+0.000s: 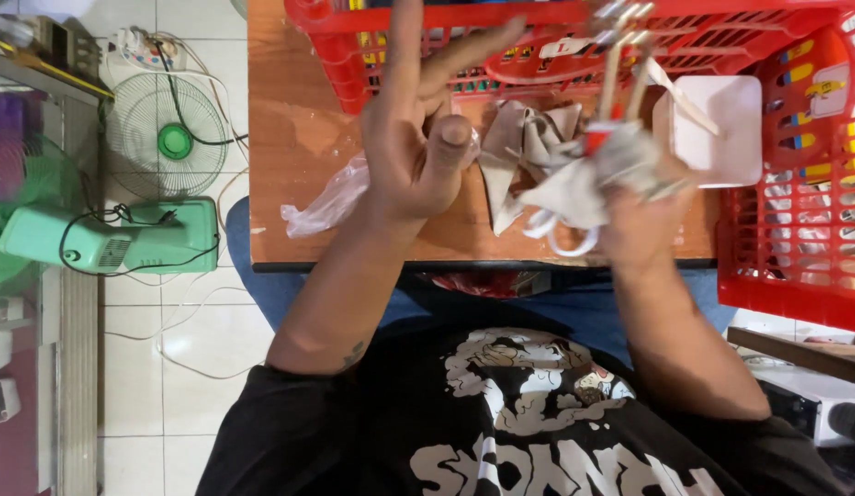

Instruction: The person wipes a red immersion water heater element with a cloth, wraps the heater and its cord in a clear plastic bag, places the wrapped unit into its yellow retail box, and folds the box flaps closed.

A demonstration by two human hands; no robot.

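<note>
Right hand [643, 216] grips a crumpled cloth bundle [574, 188] above the table's near edge [299, 156]; left hand [418, 156] lifts clear, fingers spread, empty (making room).

Two hands are up over one wooden bench [290, 156]: the left hand [418, 147] and the right hand [643, 216]. Two red plastic baskets [795, 239] stand on it (one runs along the far edge, one sits at the right). There is one white square box [721, 129], one clear plastic bag [331, 197] and one green fan [166, 138] on the floor.
</note>
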